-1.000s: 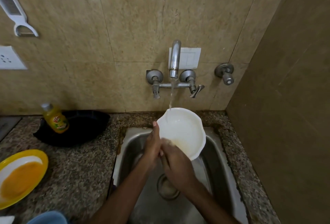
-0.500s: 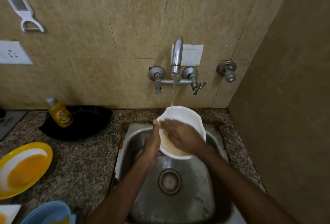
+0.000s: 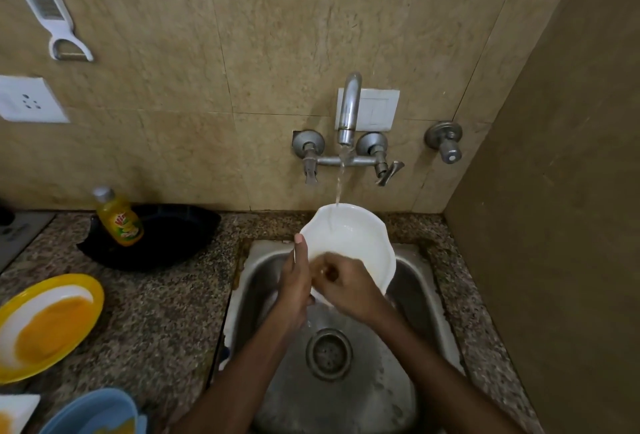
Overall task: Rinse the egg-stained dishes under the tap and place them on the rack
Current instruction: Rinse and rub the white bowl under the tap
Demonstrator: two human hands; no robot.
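A white scalloped bowl [image 3: 356, 243] is tilted over the steel sink [image 3: 263, 281], with water from the tap [image 3: 348, 111] running onto its far inner wall. My left hand [image 3: 296, 281] grips the bowl's left rim, thumb up along the edge. The fingers of my right hand [image 3: 346, 283] are curled inside the bowl's near side, rubbing its inner surface. To the left on the counter lies a yellow plate [image 3: 45, 326] smeared with egg. A blue bowl [image 3: 93, 413] with egg traces and a white dish corner [image 3: 17, 411] sit at the bottom left.
A black tray [image 3: 180, 236] with a yellow dish-soap bottle [image 3: 119, 219] stands against the wall left of the sink. A wall rises close on the right. A peeler [image 3: 45, 7] and a socket [image 3: 27, 99] are on the back wall. The sink drain [image 3: 328, 353] is uncovered.
My right hand slid from the bowl's middle to its near inner side while rubbing. The bowl tipped a little more upright under the stream. My left hand kept its hold on the rim.
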